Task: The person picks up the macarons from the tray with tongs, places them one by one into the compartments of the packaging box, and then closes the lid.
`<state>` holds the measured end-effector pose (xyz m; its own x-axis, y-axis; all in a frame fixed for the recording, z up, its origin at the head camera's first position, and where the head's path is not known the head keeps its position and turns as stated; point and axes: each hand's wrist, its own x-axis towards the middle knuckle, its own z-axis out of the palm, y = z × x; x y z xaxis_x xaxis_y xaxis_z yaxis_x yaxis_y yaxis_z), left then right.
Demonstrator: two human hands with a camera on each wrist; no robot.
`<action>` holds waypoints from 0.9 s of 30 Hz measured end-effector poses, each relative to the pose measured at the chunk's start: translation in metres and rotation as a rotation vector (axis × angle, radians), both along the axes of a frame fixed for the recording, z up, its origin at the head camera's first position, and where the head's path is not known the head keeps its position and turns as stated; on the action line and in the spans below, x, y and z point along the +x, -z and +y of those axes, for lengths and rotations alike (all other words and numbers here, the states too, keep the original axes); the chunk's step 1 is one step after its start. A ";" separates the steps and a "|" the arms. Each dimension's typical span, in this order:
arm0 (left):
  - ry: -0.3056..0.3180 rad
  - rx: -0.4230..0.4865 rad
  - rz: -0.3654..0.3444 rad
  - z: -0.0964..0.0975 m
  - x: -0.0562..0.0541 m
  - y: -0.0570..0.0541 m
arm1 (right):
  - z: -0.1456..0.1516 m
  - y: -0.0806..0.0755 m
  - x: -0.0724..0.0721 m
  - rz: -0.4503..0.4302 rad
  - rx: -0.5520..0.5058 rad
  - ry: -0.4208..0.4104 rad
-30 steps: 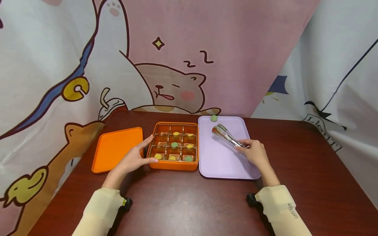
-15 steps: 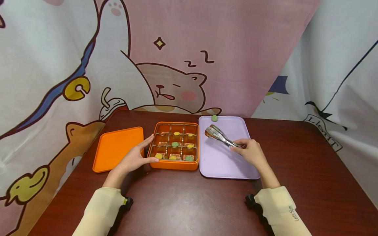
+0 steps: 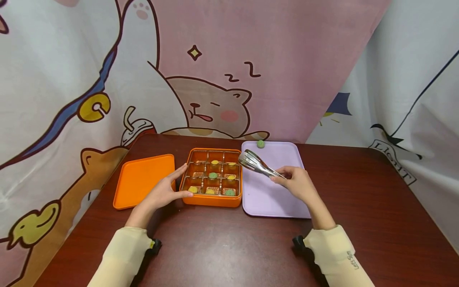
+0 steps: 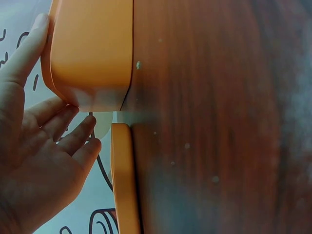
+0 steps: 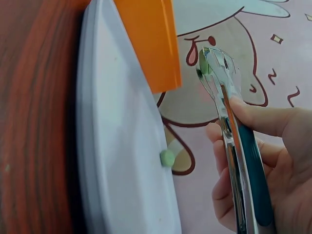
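My left hand (image 3: 161, 195) rests against the left side of an orange box (image 3: 211, 201), thumb at its front left corner, fingers extended. A clear divider splits the box into several compartments, some with small yellow or green balls; a green ball (image 3: 213, 175) lies in the middle one. My right hand (image 3: 295, 184) grips metal tongs (image 3: 256, 162) over the lilac tray (image 3: 265, 205), their tips at the box's right rim. In the right wrist view, a green piece (image 5: 204, 67) shows between the tong tips. Another green ball (image 3: 260, 144) sits at the tray's far edge.
An orange lid (image 3: 143, 183) lies on the dark wooden table (image 3: 222, 247) left of the box. The tray stands close along the box's right side. Behind the table hangs a cartoon-printed curtain (image 3: 287, 71).
My right hand has carried the tongs leftward across the tray, up to the box's right rim. My left hand has stayed at the box.
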<state>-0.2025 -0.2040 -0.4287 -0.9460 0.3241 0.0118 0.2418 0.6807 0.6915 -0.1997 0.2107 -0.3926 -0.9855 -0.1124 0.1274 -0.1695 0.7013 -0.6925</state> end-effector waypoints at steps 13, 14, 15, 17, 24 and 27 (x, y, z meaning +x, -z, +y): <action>-0.006 -0.001 -0.011 -0.003 0.001 -0.001 | -0.039 -0.006 -0.003 -0.007 -0.077 -0.123; -0.007 0.000 -0.012 -0.003 0.001 -0.001 | -0.043 -0.007 -0.003 -0.010 -0.079 -0.130; -0.007 -0.001 -0.014 -0.003 0.001 -0.001 | -0.046 -0.007 -0.004 -0.014 -0.080 -0.135; -0.008 -0.001 -0.016 -0.002 0.000 -0.001 | -0.053 -0.007 -0.005 -0.013 -0.082 -0.146; -0.012 -0.004 -0.023 0.000 -0.001 -0.003 | -0.076 -0.008 -0.009 0.004 -0.081 -0.184; -0.010 -0.007 -0.021 0.000 -0.001 -0.003 | -0.087 -0.008 -0.012 -0.020 -0.049 -0.182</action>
<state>-0.2031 -0.2039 -0.4252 -0.9492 0.3146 -0.0103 0.2205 0.6877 0.6917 -0.2113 0.1238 -0.3847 -0.9517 -0.2833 0.1180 -0.2767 0.6256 -0.7294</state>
